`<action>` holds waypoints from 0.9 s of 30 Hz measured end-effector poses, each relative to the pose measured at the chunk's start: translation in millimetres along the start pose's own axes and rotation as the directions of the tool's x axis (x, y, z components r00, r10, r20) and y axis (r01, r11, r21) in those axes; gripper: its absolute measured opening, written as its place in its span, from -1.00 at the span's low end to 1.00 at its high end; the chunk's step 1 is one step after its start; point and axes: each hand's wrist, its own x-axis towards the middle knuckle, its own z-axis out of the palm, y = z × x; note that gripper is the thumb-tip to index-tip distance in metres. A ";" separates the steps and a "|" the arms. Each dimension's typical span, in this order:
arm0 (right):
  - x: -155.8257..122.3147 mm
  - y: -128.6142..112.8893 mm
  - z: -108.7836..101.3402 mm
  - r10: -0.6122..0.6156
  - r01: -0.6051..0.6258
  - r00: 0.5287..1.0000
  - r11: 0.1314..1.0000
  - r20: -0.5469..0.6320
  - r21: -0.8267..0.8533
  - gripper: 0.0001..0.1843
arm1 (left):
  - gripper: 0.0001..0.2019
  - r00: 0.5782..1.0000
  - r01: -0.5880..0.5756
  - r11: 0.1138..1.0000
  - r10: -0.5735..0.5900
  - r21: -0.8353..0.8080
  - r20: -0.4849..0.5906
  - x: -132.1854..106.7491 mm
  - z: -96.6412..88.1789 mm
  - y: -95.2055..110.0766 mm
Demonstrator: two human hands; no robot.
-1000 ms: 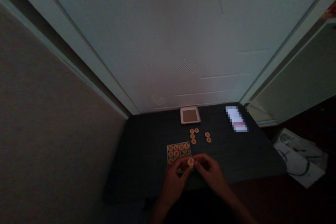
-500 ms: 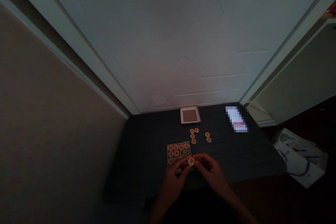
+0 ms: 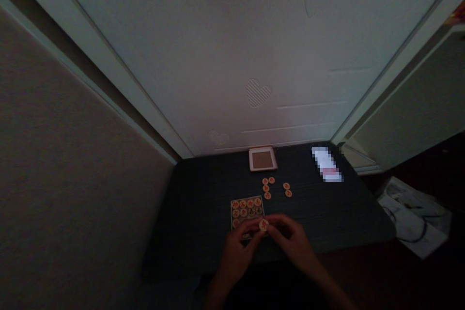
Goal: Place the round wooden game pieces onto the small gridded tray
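Between the fingertips of both hands is a round Chinese chess piece point(image 3: 263, 225) with a red character, its face toward me. My left hand point(image 3: 241, 244) pinches its left side, and my right hand point(image 3: 290, 237) grips its right side. Behind my left hand lies an open box point(image 3: 231, 213) with rows of pieces, mostly red-marked, two dark-marked; its near part is hidden by my hands. Beyond the box, several loose red-marked pieces point(image 3: 266, 188) lie in a cluster on the table. Two more pieces point(image 3: 286, 186) touch each other to the right of them.
The dark table point(image 3: 203, 184) stands against a pale panel with heart shapes. A shallow pinkish lid or tray point(image 3: 250, 161) lies at the back. A blurred-out white item point(image 3: 327, 164) is at the back right. Below the right edge, a white box or bag point(image 3: 417, 232) stands on the floor.
Both hands still hold the chess piece at nearly the same spot, the piece slightly lower. The box and loose pieces have not moved on the table.
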 end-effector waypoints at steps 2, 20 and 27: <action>0.0 1.3 0.0 0.001 -0.001 1.000 1.000 -0.003 -0.003 -0.63 | -0.77 1.000 0.006 1.000 -0.006 0.000 0.008 0.3 -0.5 -2.0; -4.0 13.0 4.5 -0.124 0.120 0.992 0.946 0.005 -0.301 -0.78 | -0.83 0.993 0.077 0.997 -0.077 0.002 -0.093 2.0 6.4 -6.4; -2.8 17.4 6.7 -0.235 0.226 0.972 0.903 0.020 -0.366 -0.75 | -0.79 0.993 0.068 0.997 -0.071 -0.026 -0.100 1.2 5.6 -9.8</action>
